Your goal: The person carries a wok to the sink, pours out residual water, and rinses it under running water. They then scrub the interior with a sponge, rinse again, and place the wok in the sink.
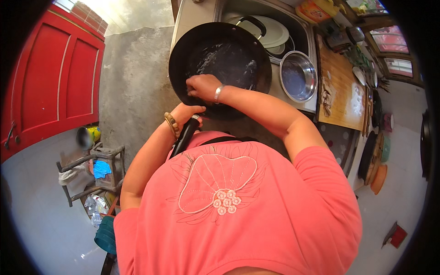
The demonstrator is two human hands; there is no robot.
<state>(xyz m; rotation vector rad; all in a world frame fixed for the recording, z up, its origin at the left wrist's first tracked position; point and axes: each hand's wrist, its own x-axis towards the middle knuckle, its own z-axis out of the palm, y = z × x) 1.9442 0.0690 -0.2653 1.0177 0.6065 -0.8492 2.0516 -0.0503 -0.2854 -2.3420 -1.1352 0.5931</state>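
Note:
A large dark wok [227, 58] is tilted in front of me, its inside wet and shiny. My left hand [188, 112] grips it where the long black handle [185, 135] meets the rim; the thumb lies on top. The handle's far end points back at my shirt. Inside the wok, my right hand [205, 87] is curled against the near left wall. Its fingertips are turned down, so whether they hold anything is hidden. Just right of the wok, a round stainless steel basin [298, 76] sits on the counter.
Behind the wok is a metal sink [302, 25] with a white oval dish [280, 32] and a looped black handle [256, 22]. On the right, a wooden board [343, 92] carries a crumpled cloth [326, 98]. A red door [55, 68] and a wooden stool [106, 154] stand left.

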